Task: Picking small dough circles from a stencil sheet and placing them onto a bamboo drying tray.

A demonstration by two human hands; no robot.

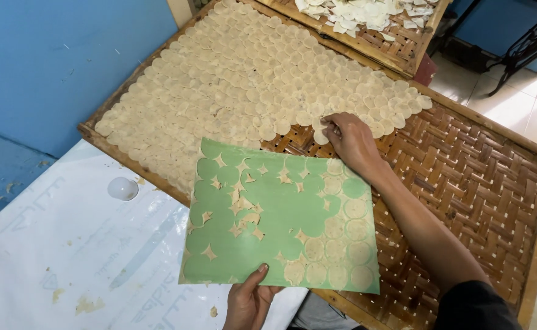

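Note:
My left hand (248, 299) grips the near edge of a green flat sheet (280, 214), thumb on top. The sheet carries several thin round dough discs (341, 244) along its right side and small leftover scraps across the middle. My right hand (349, 137) reaches past the sheet onto a large woven bamboo tray (476, 177). Its fingertips pinch a pale round disc (322, 135) at the edge of the many overlapping discs (250, 85) laid on the tray.
A second bamboo tray (396, 43) with paler discs lies at the top. A white plastic-covered table (67, 244) with a small white round object (123, 188) sits at lower left, a blue wall (48, 61) behind it. Tiled floor and a dark metal stand (525, 43) are at the right.

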